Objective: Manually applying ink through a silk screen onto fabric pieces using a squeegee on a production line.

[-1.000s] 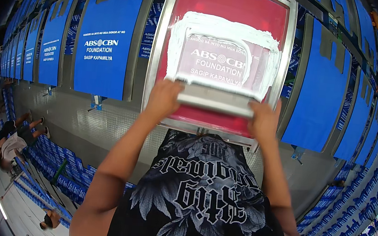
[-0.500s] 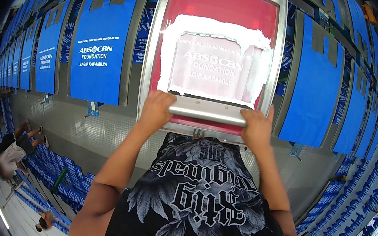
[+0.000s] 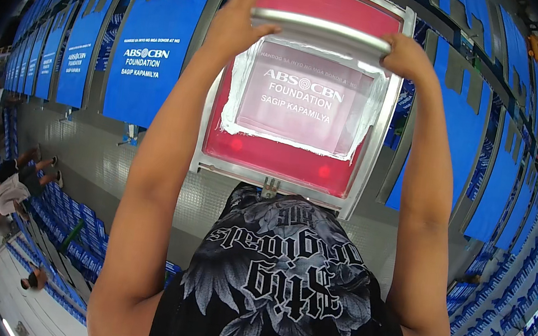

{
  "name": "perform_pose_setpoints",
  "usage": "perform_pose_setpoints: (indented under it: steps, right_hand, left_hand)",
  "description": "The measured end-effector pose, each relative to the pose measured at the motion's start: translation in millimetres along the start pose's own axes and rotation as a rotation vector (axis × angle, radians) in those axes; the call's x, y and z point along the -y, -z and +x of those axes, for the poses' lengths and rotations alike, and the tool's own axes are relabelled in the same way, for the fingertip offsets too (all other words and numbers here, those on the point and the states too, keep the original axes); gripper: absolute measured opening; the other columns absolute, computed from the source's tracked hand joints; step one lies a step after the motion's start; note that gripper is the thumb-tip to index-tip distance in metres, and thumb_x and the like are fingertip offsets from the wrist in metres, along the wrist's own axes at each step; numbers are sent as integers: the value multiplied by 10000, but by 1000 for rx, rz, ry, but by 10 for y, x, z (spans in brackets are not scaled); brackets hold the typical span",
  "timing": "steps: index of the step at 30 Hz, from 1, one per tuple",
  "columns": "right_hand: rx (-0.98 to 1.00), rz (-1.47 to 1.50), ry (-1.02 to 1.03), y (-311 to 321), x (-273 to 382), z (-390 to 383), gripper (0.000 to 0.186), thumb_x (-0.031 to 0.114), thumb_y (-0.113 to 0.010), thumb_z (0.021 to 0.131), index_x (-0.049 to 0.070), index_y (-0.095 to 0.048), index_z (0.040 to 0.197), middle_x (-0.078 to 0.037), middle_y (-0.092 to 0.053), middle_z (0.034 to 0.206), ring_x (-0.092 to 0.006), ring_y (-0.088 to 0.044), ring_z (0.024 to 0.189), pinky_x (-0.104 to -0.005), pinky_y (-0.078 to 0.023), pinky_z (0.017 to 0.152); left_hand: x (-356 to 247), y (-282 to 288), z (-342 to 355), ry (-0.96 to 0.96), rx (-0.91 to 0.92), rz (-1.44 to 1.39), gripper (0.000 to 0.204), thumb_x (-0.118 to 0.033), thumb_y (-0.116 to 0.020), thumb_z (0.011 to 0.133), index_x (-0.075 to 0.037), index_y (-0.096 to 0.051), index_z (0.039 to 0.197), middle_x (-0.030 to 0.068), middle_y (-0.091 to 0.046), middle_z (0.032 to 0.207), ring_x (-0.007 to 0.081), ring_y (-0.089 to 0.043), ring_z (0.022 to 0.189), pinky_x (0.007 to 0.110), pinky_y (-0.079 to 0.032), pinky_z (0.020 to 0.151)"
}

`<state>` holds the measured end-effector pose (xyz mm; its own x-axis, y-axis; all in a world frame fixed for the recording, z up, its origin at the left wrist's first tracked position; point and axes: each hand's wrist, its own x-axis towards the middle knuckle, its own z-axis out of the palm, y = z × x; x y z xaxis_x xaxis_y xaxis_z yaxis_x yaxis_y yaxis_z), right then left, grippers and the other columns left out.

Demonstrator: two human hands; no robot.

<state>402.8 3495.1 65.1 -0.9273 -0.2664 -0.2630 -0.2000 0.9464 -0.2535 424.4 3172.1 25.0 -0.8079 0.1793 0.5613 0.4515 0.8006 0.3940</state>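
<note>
We have both hands on the squeegee, at the far end of the printing screen. Left hand wraps its left end, right hand its right end, each grip pressed shut around the bar (thumbs underneath, as far as we can see). The squeegee is a long pale bar lying crosswise on the mesh, touching it. The screen sits in a metal frame, red mesh with a paler stencil window ringed by white ink. It lies on the long grey desk, between blue bags laid out in a row.

Handling, our read: the bar looks stiff and light, so holding near both ends keeps pressure even. Wet ink probably makes the blade edge slippery; stay on the handle. The mesh likely gives under load, frame rigid.
</note>
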Motion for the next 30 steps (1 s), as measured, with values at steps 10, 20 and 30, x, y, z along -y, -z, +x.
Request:
perform_pose_setpoints:
  steps: [10,20,30]
  right_hand:
    - [37,-72,-2,-271,-67,363,564,101,-625,573,68,-613,1136,-199,-636,1030,-341,-608,967,-364,-480,864]
    - [-25,-116,-4,-352,569,-19,529,53,-547,629,95,-610,1152,-178,-641,1029,-322,-609,973,-393,-487,839]
    - [-198,-37,59,-1213,1554,-2389,432,-19,-584,611,72,-589,1033,-84,-625,912,-263,-558,873,-404,-380,834]
  left_hand:
    - [-1010,467,-3105,1079,1215,-906,456,-462,-612,850,-8,-647,827,23,-584,677,88,-523,609,247,-433,563]
    - [-1215,621,-2956,971,1110,-1281,343,-336,-514,944,-37,-633,823,-35,-558,674,32,-476,605,186,-388,553]
    - [-1297,595,-2984,997,1091,-1251,375,-356,-514,939,-35,-608,770,-13,-552,591,55,-486,523,198,-398,484]
